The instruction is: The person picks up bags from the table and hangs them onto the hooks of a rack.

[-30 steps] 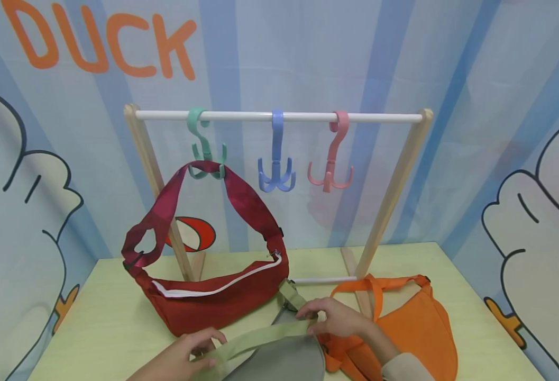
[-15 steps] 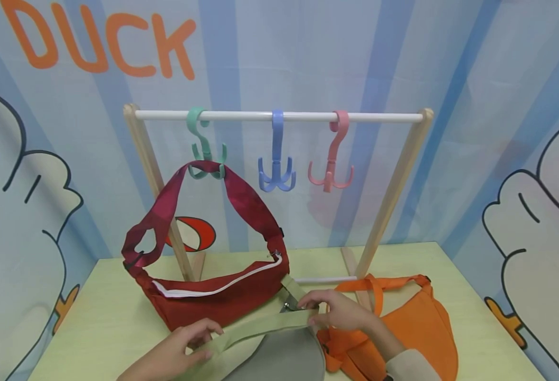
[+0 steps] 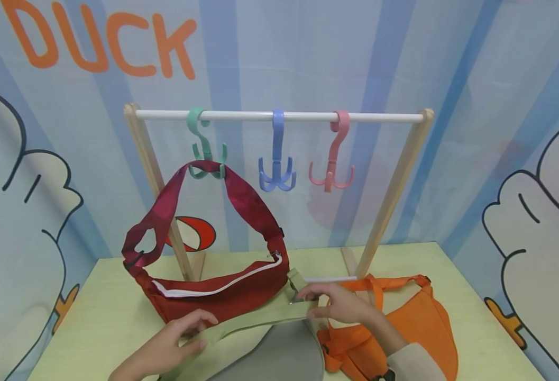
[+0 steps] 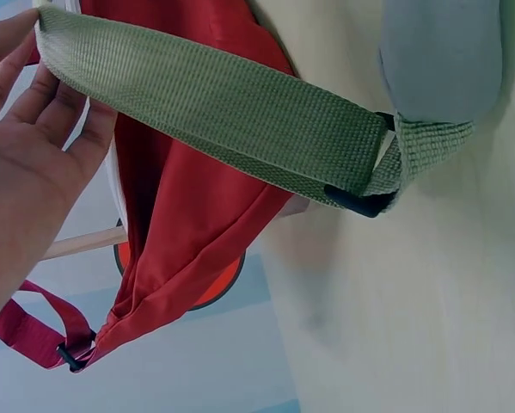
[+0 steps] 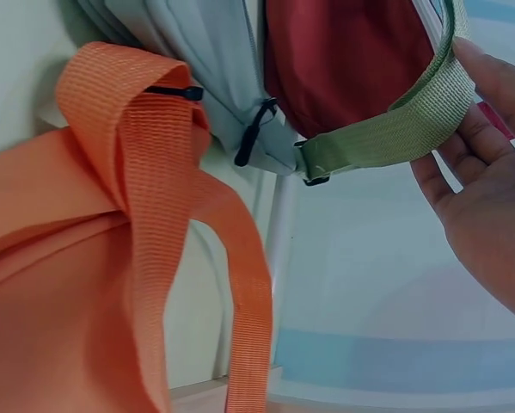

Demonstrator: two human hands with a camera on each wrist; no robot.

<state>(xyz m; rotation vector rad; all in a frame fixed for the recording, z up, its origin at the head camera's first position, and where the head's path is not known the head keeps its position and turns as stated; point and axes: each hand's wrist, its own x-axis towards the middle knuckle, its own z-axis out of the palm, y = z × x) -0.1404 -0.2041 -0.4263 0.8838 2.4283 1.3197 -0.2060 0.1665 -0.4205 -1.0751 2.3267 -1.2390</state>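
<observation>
Grey bag [image 3: 286, 354] at six o'clock, its green strap [image 3: 259, 316] pinched by left hand [image 3: 176, 338] and right hand [image 3: 342, 306], well apart; strap-spreading seems in hand, next move likely wanting an even two-handed lift.

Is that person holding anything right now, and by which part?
Yes: the grey bag, by its green strap. The left hand and right hand hold the strap at two separate places.
</observation>
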